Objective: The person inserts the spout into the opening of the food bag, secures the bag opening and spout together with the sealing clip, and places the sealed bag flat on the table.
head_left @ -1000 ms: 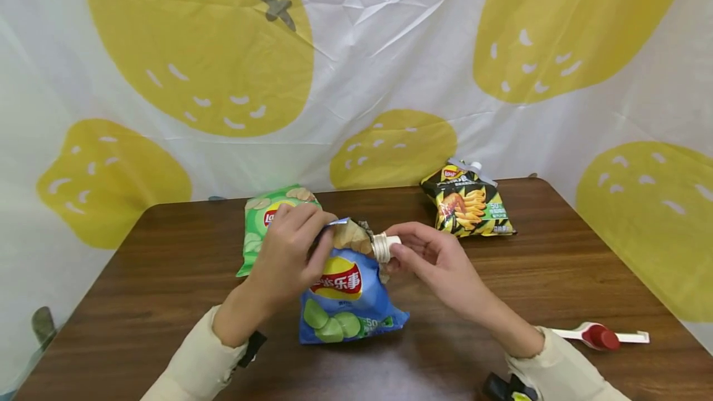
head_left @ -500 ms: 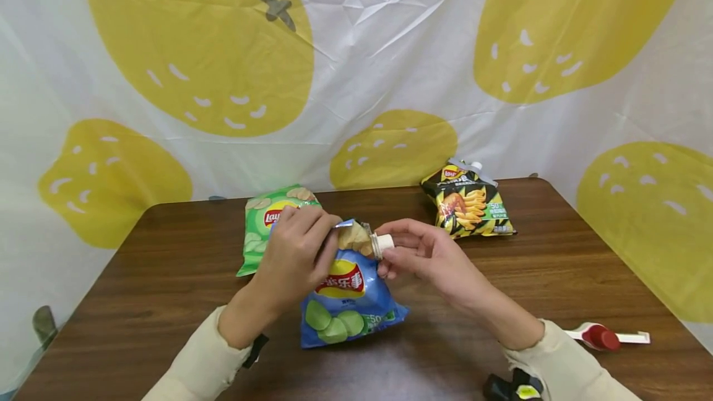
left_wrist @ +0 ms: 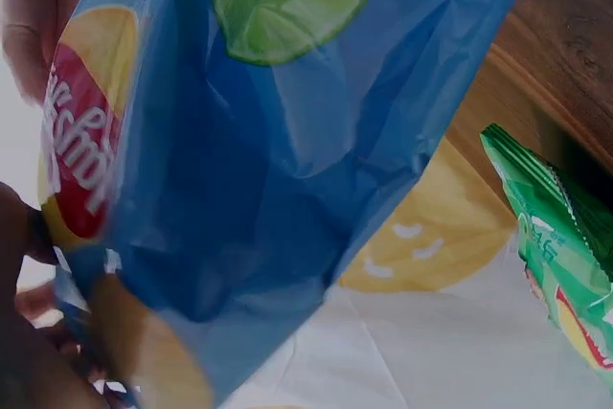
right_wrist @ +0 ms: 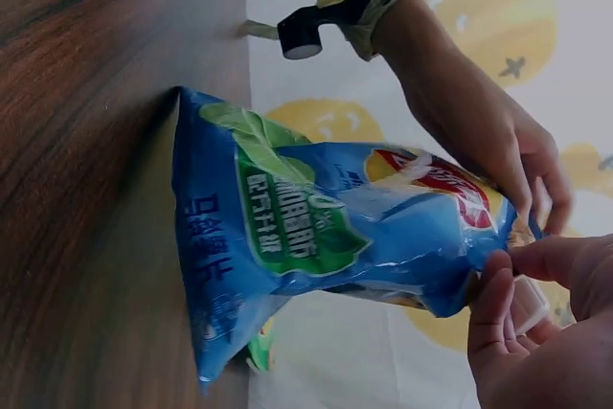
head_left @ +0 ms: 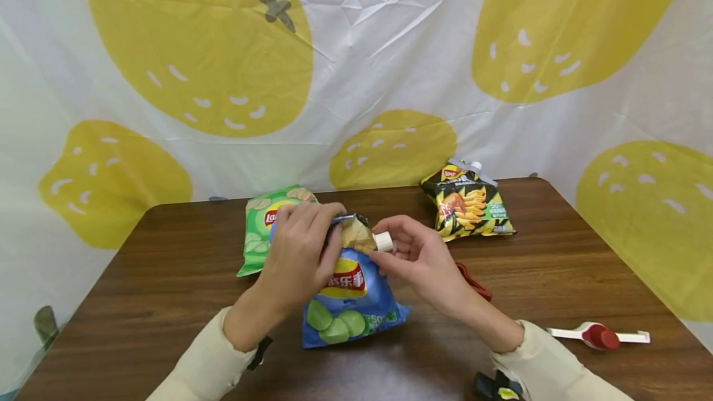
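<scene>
A blue potato chip bag (head_left: 356, 308) stands tilted in the middle of the table, its printed side facing me. My left hand (head_left: 301, 249) grips the bag's top edge with curled fingers. Silvery-tan folds of the bag's mouth show to the right of that hand. My right hand (head_left: 426, 265) pinches the top right corner between thumb and fingers, plainest in the right wrist view. A white ridged cap (head_left: 383, 241) juts out at this corner, between the right fingers. How the cap joins the bag is hidden.
Behind the left hand is a green chip bag (head_left: 256, 243). A black chip bag (head_left: 468, 203) stands at the back right with a grey clip and white cap on top. A white clip with a red cap (head_left: 601, 336) lies at the right. A dark red loop (head_left: 475, 281) shows behind the right wrist.
My right hand has shifted slightly left, closer to the bag's mouth, and the white cap has moved left with it. The left hand keeps its grip. The red loop has come into sight.
</scene>
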`<state>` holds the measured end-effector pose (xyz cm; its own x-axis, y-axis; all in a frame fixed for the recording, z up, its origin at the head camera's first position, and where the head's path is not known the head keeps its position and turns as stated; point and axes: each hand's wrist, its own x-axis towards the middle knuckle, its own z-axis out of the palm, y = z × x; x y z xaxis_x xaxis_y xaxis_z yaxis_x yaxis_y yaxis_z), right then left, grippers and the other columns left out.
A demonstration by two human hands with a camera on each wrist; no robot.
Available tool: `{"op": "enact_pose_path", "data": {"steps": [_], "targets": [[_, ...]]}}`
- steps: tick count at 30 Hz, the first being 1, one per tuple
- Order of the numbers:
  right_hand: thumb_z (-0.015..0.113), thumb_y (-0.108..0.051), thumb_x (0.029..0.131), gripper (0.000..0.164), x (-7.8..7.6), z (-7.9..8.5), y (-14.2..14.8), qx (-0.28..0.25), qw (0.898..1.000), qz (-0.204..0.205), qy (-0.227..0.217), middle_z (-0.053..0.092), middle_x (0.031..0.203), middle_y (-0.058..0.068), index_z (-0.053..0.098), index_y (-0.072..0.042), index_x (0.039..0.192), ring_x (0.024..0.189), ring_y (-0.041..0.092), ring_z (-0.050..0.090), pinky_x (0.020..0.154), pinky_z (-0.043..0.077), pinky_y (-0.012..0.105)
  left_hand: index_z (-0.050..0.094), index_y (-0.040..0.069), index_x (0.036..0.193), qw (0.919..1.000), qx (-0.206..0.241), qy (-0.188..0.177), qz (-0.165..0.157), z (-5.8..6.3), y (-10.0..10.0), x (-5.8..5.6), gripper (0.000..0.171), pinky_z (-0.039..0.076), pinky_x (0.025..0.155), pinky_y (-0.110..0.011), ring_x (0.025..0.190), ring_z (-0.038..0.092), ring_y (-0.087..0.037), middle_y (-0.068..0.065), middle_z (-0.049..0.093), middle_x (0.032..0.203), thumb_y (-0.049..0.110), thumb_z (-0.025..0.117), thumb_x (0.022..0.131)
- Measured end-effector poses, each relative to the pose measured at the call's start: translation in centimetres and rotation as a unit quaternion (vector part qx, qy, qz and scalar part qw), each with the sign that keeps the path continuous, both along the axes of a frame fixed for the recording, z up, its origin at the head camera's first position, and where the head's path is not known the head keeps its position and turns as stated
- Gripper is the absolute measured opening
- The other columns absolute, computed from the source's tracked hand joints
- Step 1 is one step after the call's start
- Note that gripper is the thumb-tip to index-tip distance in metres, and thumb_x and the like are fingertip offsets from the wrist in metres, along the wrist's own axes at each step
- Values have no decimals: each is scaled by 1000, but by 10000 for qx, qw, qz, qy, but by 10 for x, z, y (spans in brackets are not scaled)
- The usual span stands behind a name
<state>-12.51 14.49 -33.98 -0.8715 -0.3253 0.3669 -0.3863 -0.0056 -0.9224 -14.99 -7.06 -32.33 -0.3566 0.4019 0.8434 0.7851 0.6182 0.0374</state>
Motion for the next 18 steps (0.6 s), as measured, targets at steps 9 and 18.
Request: {"op": "enact_pose_path", "data": {"steps": [9, 18], "targets": [[66, 4, 92, 29, -5, -6, 1, -377, 9993, 29, 1, 70, 107, 12, 57, 3, 120, 79, 16, 70, 65, 58, 34, 67, 2, 121, 9879, -1304, 660, 520, -8, 2, 15, 49, 46, 97, -49, 119, 56, -36, -20, 61, 129, 39, 39, 106], [67, 1, 92, 29, -6, -7, 2, -258, 9989, 381, -96, 68, 107, 14, 57, 2, 119, 81, 17, 68, 69, 58, 35, 61, 5, 132, 9861, -1442, -831, 36, -20, 0, 15, 52, 40, 95, -46, 115, 54, -28, -10, 60, 123, 45, 55, 99]]}}
